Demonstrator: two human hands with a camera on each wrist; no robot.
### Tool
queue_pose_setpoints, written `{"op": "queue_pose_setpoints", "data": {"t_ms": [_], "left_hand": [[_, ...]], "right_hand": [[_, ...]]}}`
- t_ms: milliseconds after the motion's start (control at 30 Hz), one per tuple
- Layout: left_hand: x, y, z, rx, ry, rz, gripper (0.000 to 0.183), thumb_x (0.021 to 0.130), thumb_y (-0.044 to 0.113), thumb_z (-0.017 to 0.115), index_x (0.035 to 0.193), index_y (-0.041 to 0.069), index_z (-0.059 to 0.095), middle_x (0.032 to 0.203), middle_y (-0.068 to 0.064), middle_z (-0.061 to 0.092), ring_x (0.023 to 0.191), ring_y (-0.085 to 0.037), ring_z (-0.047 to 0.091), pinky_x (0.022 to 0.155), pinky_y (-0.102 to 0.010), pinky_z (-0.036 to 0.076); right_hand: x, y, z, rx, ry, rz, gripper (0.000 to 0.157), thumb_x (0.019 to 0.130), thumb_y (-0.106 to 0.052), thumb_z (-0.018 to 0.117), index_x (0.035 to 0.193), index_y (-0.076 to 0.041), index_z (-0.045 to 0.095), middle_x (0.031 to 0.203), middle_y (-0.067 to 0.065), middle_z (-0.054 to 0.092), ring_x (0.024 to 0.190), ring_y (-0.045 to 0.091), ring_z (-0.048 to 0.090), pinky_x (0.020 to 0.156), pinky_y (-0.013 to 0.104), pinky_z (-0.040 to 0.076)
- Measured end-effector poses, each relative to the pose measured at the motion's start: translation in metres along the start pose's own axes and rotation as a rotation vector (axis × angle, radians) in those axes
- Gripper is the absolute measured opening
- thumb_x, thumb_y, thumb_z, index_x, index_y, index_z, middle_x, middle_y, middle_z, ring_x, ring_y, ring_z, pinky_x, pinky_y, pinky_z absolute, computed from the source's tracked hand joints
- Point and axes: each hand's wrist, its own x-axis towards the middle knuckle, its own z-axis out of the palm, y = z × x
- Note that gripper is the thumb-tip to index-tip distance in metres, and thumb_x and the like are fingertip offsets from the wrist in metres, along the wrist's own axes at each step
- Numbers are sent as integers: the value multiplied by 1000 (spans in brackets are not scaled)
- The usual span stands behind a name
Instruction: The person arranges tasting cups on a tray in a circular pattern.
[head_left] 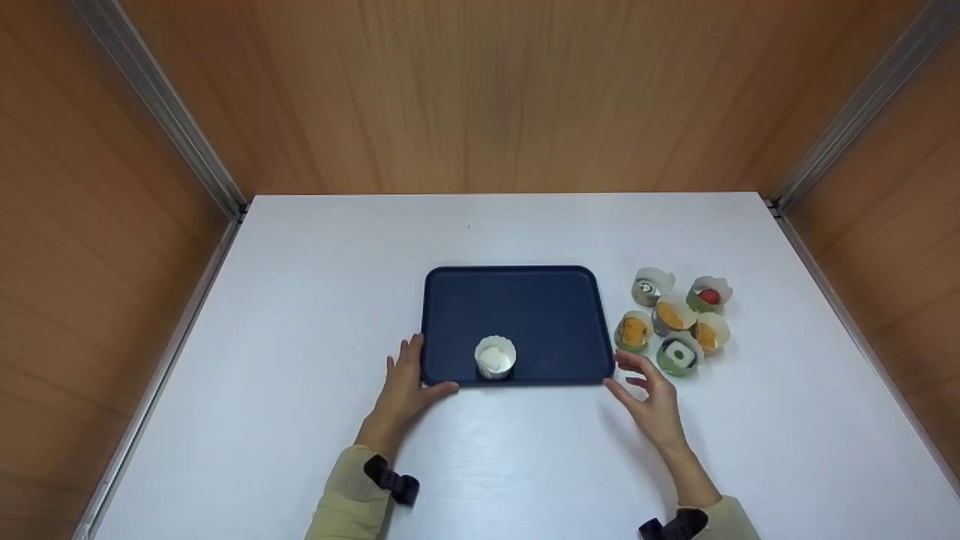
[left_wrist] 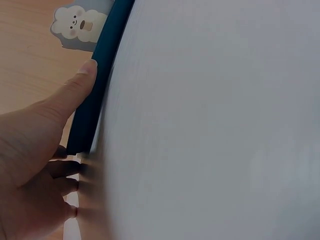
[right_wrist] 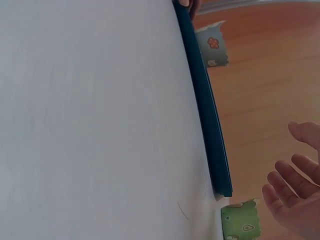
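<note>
A dark blue tray (head_left: pixel 517 311) lies on the white table. Near its front edge stands a white-and-grey paper cup (head_left: pixel 495 357) with pale contents; the left wrist view shows a cartoon bear on this cup (left_wrist: pixel 80 25). My left hand (head_left: pixel 405 386) is at the tray's front left corner, thumb against the front rim and straight fingers along the left side. By the front right corner my right hand (head_left: pixel 649 397) hovers with loosely bent fingers, holding nothing. In the right wrist view, a gap shows between the right hand (right_wrist: pixel 297 185) and the tray's edge (right_wrist: pixel 205 105).
Several paper cups cluster right of the tray, close beyond my right hand. Among them are one with a red piece (head_left: pixel 709 294), one with orange pieces (head_left: pixel 634 331) and a green one with a white block (head_left: pixel 679 354). Wood-grain panels (head_left: pixel 495 97) enclose the table (head_left: pixel 300 300).
</note>
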Motion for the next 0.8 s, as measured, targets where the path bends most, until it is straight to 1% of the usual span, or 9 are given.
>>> {"op": "queue_pose_setpoints", "data": {"t_ms": [200, 367, 433, 467, 500, 600, 667, 700, 800], "left_hand": [[0, 0, 0, 3, 1, 9, 101, 67, 45, 73, 137, -4, 19, 138, -29, 23, 130, -38, 12, 106, -50, 2], [0, 0, 0, 4, 1, 12, 101, 67, 45, 73, 137, -5, 19, 138, -29, 23, 130, -38, 12, 106, -50, 2], [-1, 0, 0, 6, 3, 11, 101, 67, 45, 73, 137, -5, 19, 138, -29, 23, 130, -38, 12, 106, -50, 2], [-1, 0, 0, 7, 1, 8, 101, 67, 45, 73, 137, -5, 19, 138, -29, 23, 130, -38, 11, 106, -50, 2], [-1, 0, 0, 8, 0, 6, 101, 67, 45, 73, 137, -5, 19, 138, -28, 22, 130, -38, 11, 106, -50, 2], [-1, 1, 0, 9, -5, -5, 101, 68, 45, 72, 138, -4, 18, 139, -28, 21, 131, -38, 11, 106, -49, 1], [-1, 1, 0, 10, -5, -6, 101, 68, 45, 72, 138, -4, 18, 139, -28, 21, 131, -38, 11, 106, -49, 1], [-1, 1, 0, 10, -4, -4, 101, 68, 45, 72, 138, -4, 18, 139, -28, 21, 131, -38, 11, 106, -49, 2], [-1, 0, 0, 9, 0, 0, 101, 68, 44, 73, 138, -4, 18, 139, -28, 22, 131, -38, 11, 106, -49, 2]], "right_hand": [[-1, 5, -11, 14, 109, 30, 40, 71, 3, 70, 109, 5, 57, 105, 18, 59, 95, 27, 54, 74, 26, 49], [-1, 9, -18, 3, 198, 87, 41, 72, 5, 69, 111, 5, 55, 108, 20, 57, 96, 25, 52, 74, 21, 47], [-2, 29, -20, -16, 226, 66, 41, 74, -2, 70, 112, 0, 56, 109, 18, 57, 97, 19, 53, 74, 18, 46], [-2, 31, -22, -13, 235, 75, 42, 74, -3, 70, 113, -1, 55, 109, 17, 57, 98, 20, 52, 74, 19, 46], [-2, 40, -23, -25, 244, 75, 42, 75, -6, 70, 114, -3, 55, 110, 15, 57, 98, 18, 52, 75, 18, 46], [-2, 69, -28, -52, 290, 69, 47, 74, -14, 72, 117, -8, 53, 112, 7, 56, 98, 11, 51, 73, 12, 43], [-2, 73, -31, -64, 317, 129, 51, 73, -13, 73, 119, -7, 50, 114, 4, 54, 100, 11, 49, 74, 12, 42], [-2, 81, -32, -85, 337, 141, 53, 73, -14, 73, 120, -9, 49, 114, 2, 53, 99, 8, 48, 73, 9, 41], [-1, 89, -36, -100, 379, 198, 59, 72, -14, 74, 122, -9, 45, 116, 0, 51, 101, 7, 45, 74, 12, 41]]}}
